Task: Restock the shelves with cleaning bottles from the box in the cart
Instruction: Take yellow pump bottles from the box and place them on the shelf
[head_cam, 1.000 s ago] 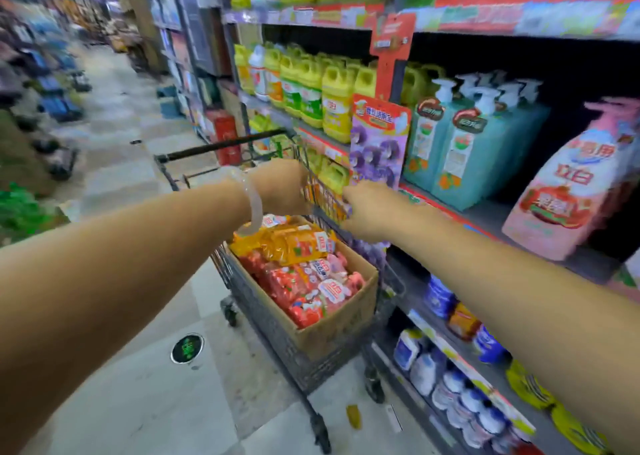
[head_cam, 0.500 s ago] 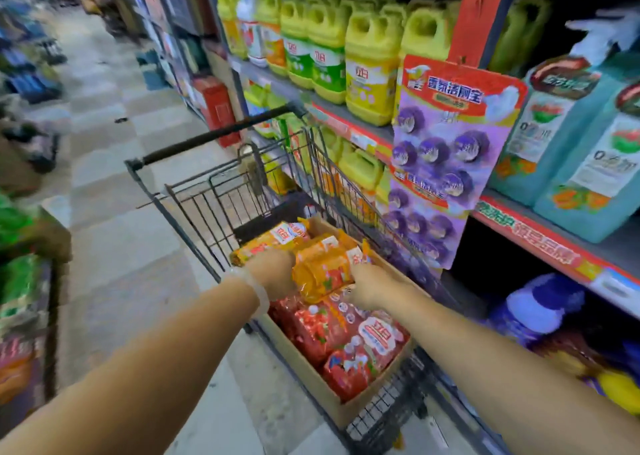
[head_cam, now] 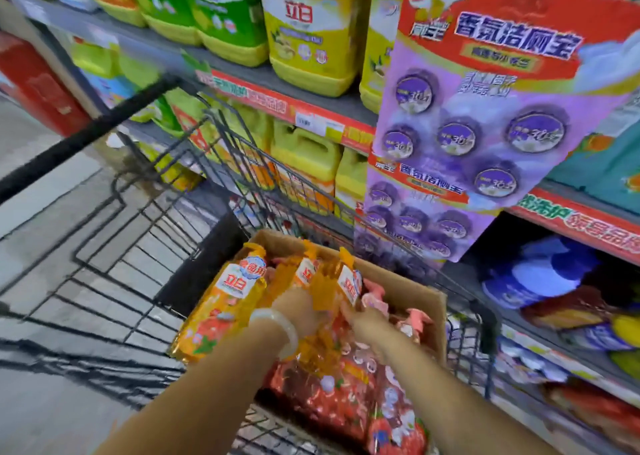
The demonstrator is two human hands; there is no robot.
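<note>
A cardboard box [head_cam: 420, 290] sits in the black wire cart [head_cam: 145, 246]. On top lie three orange cleaning bottles with white labels: a left one [head_cam: 225, 302], a middle one [head_cam: 302, 274] and a right one [head_cam: 348, 281]. Red bottles [head_cam: 325, 392] with pink pump tops fill the box below them. My left hand [head_cam: 294, 307], with a pale bangle on the wrist, holds the middle orange bottle. Beside it, my right hand [head_cam: 367, 321] grips the right orange bottle. The bottles and motion blur partly hide the fingers of both hands.
Shelves [head_cam: 311, 115] on the right hold yellow and green jugs [head_cam: 308, 35]. A purple hanging display card [head_cam: 478, 118] juts out over the box's far corner. Lower shelves carry blue and white refill bags [head_cam: 533, 281]. Tiled floor [head_cam: 52, 177] lies to the left.
My view has dropped and moved closer to the box. Both hands went from the cart's edge down onto the orange bottles and have taken hold of them.
</note>
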